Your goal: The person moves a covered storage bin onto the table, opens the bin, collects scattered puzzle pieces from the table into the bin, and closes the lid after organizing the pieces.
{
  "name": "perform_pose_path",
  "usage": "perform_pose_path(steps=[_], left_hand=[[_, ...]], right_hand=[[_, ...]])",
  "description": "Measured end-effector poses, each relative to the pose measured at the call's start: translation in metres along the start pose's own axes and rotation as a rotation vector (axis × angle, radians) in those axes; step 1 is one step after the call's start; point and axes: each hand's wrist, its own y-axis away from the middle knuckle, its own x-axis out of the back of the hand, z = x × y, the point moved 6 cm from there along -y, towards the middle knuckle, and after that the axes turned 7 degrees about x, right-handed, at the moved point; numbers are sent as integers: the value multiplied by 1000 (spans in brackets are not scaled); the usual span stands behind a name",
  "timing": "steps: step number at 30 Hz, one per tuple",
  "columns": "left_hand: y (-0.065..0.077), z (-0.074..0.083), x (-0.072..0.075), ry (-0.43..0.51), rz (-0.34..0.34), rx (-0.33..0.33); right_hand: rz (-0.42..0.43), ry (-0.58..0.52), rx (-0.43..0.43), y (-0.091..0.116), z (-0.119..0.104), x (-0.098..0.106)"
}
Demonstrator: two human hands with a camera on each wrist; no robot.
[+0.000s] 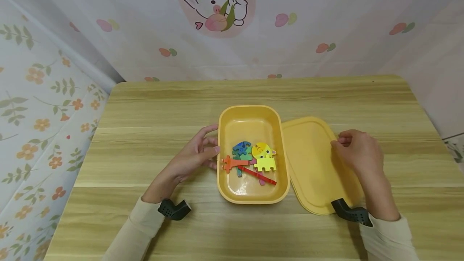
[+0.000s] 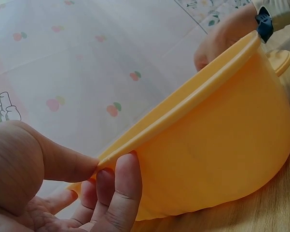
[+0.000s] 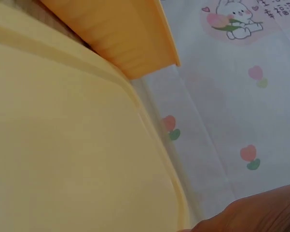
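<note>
A yellow plastic box stands on the wooden table, with several colourful puzzle pieces lying in its lower half. At the box's left side my left hand pinches the wall, thumb at the rim and fingers against the outside, as the left wrist view shows up close. Right of the box is its flat yellow lid, its left edge beside the box wall. My right hand pinches the lid's right edge between thumb and curled fingers; in the right wrist view only part of that hand shows, at the lower right corner.
Among the pieces are a yellow one with an animal face, an orange one and a long red strip. The wooden table reaches back to a curtain printed with a rabbit and tulips.
</note>
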Motion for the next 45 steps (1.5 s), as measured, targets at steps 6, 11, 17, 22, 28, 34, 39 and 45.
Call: perform_pose_path(steps=[6, 11, 17, 22, 28, 34, 39, 45], left_hand=[[0, 0, 0, -2, -4, -5], [1, 0, 0, 2, -1, -1], [1, 0, 0, 3, -3, -2], [1, 1, -1, -2, -2, -1], [1, 1, -1, -2, -3, -1], [1, 1, -1, 0, -4, -1], [1, 1, -1, 2, -7, -1], [2, 2, -1, -2, -11, -11]], right_hand=[[28, -20, -3, 0, 0, 2], [42, -39, -14, 0, 1, 4], [11, -76, 34, -2, 1, 6], [-130, -217, 69, -1, 3, 5], [-275, -433, 41, 2, 4, 1], [-256, -549, 65, 1, 9, 9], [-223, -585, 82, 0, 15, 18], [-187, -607, 41, -1, 24, 26]])
